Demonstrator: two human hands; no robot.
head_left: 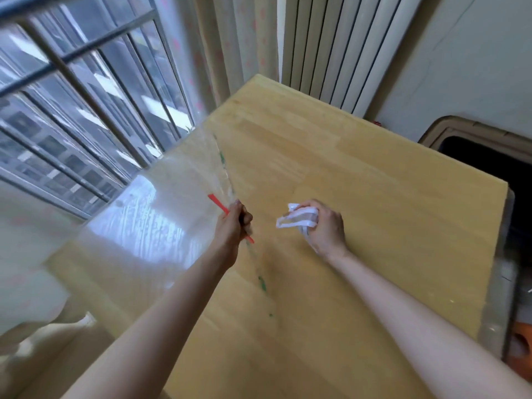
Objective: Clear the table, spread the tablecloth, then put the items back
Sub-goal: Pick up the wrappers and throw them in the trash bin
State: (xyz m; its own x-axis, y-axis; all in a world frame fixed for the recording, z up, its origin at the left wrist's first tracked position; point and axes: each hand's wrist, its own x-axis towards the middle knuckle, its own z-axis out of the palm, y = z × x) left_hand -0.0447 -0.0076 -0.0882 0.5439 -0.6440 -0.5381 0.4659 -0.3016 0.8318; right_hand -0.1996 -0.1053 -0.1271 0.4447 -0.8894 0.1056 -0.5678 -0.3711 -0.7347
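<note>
A bare light wooden table (pixel 359 180) fills the middle of the head view. A clear, glossy plastic tablecloth (pixel 149 220) hangs raised over the table's left side, with small green marks along its edge. My left hand (pixel 234 226) is shut on that edge together with a thin red stick (pixel 218 205), held above the tabletop. To the right, my right hand (pixel 325 226) rests on the table, shut on a crumpled white and clear plastic wrapper (pixel 293 220).
A barred window (pixel 74 116) runs along the left, with pale curtains (pixel 236 38) and a ribbed radiator (pixel 339 47) behind the table's far end. A dark opening with a tan rim (pixel 489 156) lies off the right edge. Something orange (pixel 521 344) sits low at right.
</note>
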